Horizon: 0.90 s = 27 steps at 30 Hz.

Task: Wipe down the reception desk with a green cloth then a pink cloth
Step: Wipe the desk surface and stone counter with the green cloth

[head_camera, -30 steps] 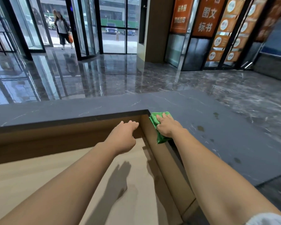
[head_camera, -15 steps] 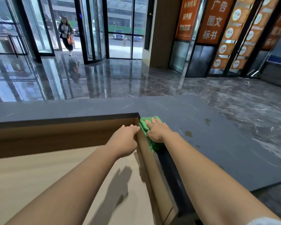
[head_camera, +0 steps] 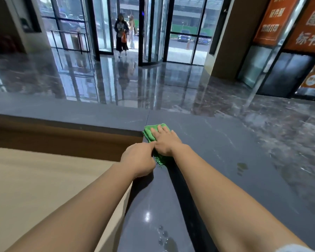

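Note:
A folded green cloth [head_camera: 149,132] lies at the inner corner of the dark grey reception desk top [head_camera: 225,151]. My right hand [head_camera: 165,140] lies flat on the cloth with straight fingers and presses it onto the stone. My left hand [head_camera: 139,159] rests at the inner edge of the desk top, fingers curled, its fingertips touching my right hand beside the cloth's near end. Whether it pinches the cloth is hidden. No pink cloth is in view.
A lower beige work surface [head_camera: 44,188] lies to the left, below a brown inner wall [head_camera: 62,140]. Wet spots [head_camera: 242,167] and droplets [head_camera: 162,235] mark the stone. Beyond the desk is a glossy lobby floor; two people [head_camera: 123,33] stand at the glass doors.
The view has swung left and closer over the desk corner. My left hand has moved right, from the brown inner wall up to the edge beside my right hand. The cloth stays under my right hand.

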{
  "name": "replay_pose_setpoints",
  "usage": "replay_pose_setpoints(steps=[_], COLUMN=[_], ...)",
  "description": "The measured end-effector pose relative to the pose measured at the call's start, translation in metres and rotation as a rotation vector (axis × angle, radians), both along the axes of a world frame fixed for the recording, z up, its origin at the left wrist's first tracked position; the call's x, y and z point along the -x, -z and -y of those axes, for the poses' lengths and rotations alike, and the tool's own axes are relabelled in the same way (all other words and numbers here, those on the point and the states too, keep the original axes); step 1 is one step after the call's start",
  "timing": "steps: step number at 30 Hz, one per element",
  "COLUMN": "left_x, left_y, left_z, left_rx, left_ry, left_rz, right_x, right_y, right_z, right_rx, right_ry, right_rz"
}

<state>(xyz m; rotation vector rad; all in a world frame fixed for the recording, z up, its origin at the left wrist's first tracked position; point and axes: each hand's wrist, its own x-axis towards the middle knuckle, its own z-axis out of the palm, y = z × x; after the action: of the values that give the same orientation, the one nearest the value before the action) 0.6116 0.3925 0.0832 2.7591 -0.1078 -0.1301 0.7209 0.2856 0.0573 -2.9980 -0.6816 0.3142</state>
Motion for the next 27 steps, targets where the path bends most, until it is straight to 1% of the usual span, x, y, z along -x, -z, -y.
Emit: replay_pose_setpoints(steps=[4,6,8,10,13,15,17,18,20,24,27], left_x=[-0.008,-0.011,-0.014,-0.018,-0.026,-0.030,-0.034,-0.036,-0.037,-0.036,-0.036], left_y=[0.004,0.003,0.002,0.002,-0.002,-0.004,-0.004,-0.003,-0.002,0.001,0.004], left_z=[0.011,0.017,0.022,0.021,0.019,0.020,0.019,0.018,0.016,0.016,0.015], left_rx=[-0.131,-0.193,-0.249,-0.287,-0.318,-0.319,-0.313,-0.314,-0.320,-0.358,-0.398], left_ry=[-0.037,-0.003,0.041,0.064,0.100,0.128,0.141,0.145,0.148,0.159,0.162], left_rz=[-0.047,-0.091,-0.129,-0.142,-0.174,-0.205,-0.208,-0.197,-0.170,-0.131,-0.046], right_x=[-0.022,-0.036,-0.055,-0.072,-0.084,-0.084,-0.083,-0.082,-0.080,-0.069,-0.073], right_y=[0.002,0.001,0.002,0.003,0.001,-0.001,-0.001,-0.001,0.002,0.005,0.004], right_z=[0.006,0.022,0.053,0.098,0.157,0.165,0.148,0.132,0.088,-0.010,-0.025], right_rx=[-0.020,-0.034,-0.034,-0.009,0.006,-0.008,-0.012,-0.012,-0.017,-0.038,-0.021], right_ry=[-0.037,-0.004,0.101,0.251,0.465,0.551,0.581,0.563,0.452,0.084,-0.050], right_rz=[0.032,0.039,0.063,0.083,0.054,0.034,0.043,0.056,0.085,0.053,0.023])
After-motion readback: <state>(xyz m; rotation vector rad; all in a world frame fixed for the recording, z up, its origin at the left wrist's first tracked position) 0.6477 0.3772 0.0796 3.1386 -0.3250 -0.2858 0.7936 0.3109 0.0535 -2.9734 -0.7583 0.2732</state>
